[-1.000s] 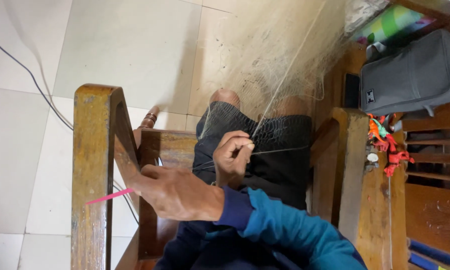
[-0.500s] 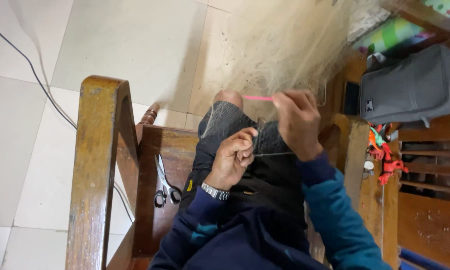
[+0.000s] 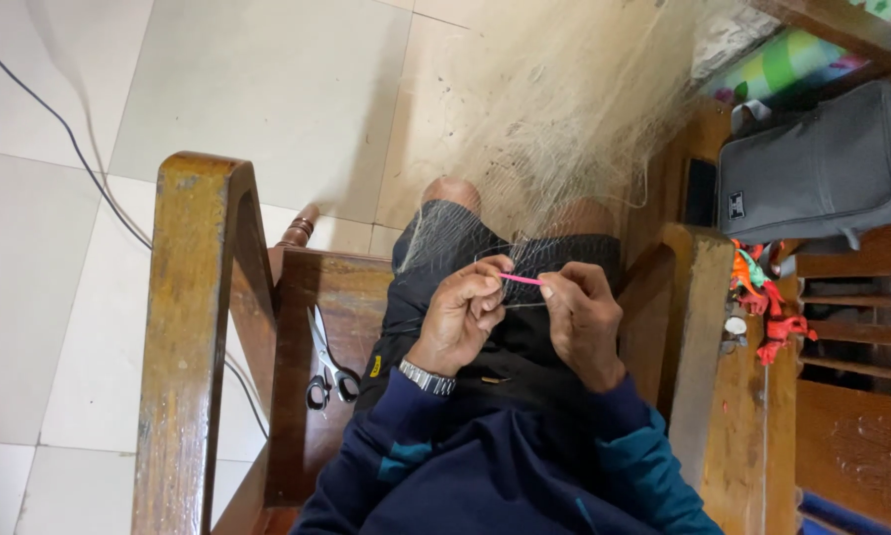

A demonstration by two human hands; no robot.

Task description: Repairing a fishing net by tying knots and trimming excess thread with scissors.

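Observation:
A fine pale fishing net point(image 3: 564, 129) hangs from the upper right down onto my lap. My left hand point(image 3: 463, 312) pinches a strand of the net over my dark shorts, a metal watch on its wrist. My right hand point(image 3: 582, 319) is closed on a thin pink netting needle point(image 3: 521, 279) whose tip points toward the left fingers. Both hands sit close together, nearly touching, above my thighs. I sit in a wooden chair with dark blue and teal sleeves showing.
Black-handled scissors point(image 3: 326, 367) lie on the chair seat to my left. A wooden armrest point(image 3: 183, 327) stands at left, another point(image 3: 698, 327) at right. A grey bag point(image 3: 812, 173) and orange-red scraps point(image 3: 762, 297) rest on a wooden bench at right. A dark cable point(image 3: 69, 139) crosses the tiled floor.
My right hand swung from far left across to the upper right with the pink needle, then came down beside my left hand at the net on my lap.

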